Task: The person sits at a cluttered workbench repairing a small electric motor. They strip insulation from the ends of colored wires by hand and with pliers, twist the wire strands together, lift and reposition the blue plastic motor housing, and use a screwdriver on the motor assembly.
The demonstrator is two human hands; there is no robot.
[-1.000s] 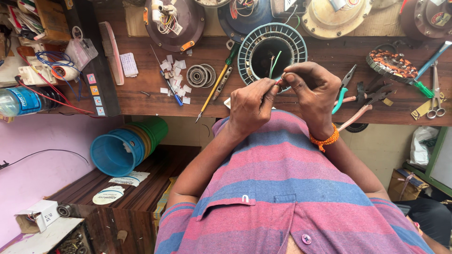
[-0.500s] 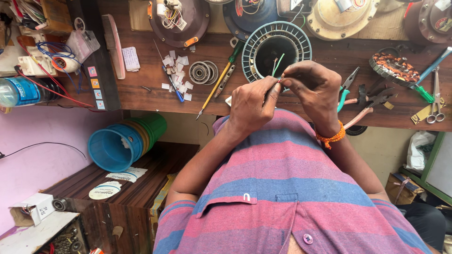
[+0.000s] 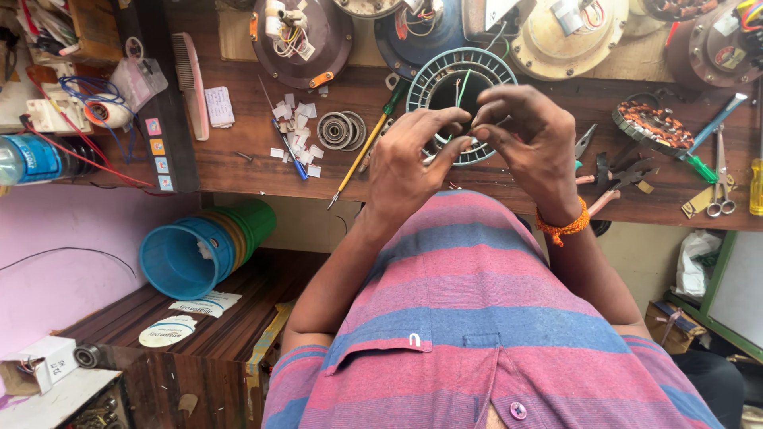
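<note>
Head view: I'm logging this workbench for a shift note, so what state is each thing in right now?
Left hand: fingertips pinched at the wires, over the ring.
Right hand: fingers curled, pinching the same spot.
Green wire: standing up from the ring's opening.
Round ribbed ring: lying flat on the bench.
Yellow-shafted screwdriver: lying loose, untouched.
Scissors: lying shut.
Blue bucket: tipped on its side, nested with others.
Water bottle: lying down.

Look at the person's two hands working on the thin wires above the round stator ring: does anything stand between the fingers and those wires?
Nothing visible does. The left hand and right hand meet fingertip to fingertip at the thin wires over the round stator ring. The screwdriver and pliers lie off to the sides.
</note>
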